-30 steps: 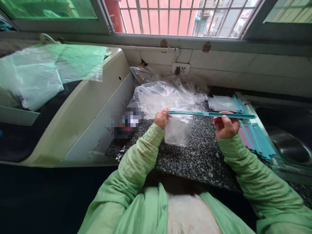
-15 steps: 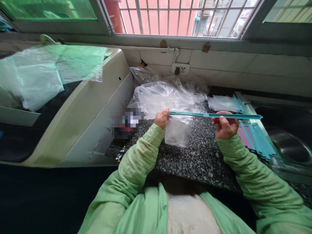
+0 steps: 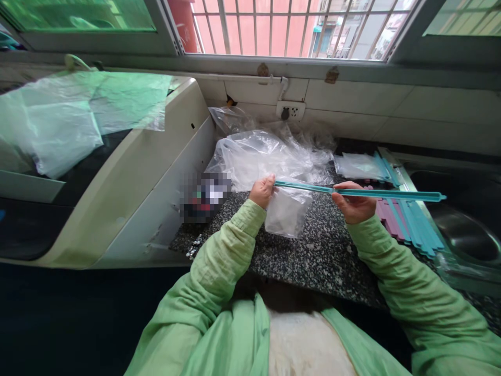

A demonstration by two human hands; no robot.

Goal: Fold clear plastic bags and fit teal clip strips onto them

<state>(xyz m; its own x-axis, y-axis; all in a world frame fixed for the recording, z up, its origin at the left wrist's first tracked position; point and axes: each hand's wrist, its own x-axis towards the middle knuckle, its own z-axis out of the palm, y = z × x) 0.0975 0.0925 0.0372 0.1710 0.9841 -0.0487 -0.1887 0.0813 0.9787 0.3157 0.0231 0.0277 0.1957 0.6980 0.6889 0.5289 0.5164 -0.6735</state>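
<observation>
Clear glossy plastic bag (image 3: 287, 211), speckled stone counter (image 3: 321, 256)

teal sealing strip (image 3: 376, 194): long, thin, near-level, above granite counter | small clear bag (image 3: 287, 211): hangs open-end-up from strip's left end, bottom just above counter

two hands (image 3: 263, 191), one teal strip (image 3: 387, 194) held, one small clear bag (image 3: 285, 213)

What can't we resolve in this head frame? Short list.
- Item left of the left hand: pixelated, unidentifiable.
- Left fingertips on the teal strip: hidden behind the small clear bag; grip unclear.
- Right hand: palm hidden by the strip; cannot tell whether it clamps.
- Stack of strips: overlapping; count unclear.
- Sink: cut by the right edge.
- Plastic heap: contents unreadable.
</observation>
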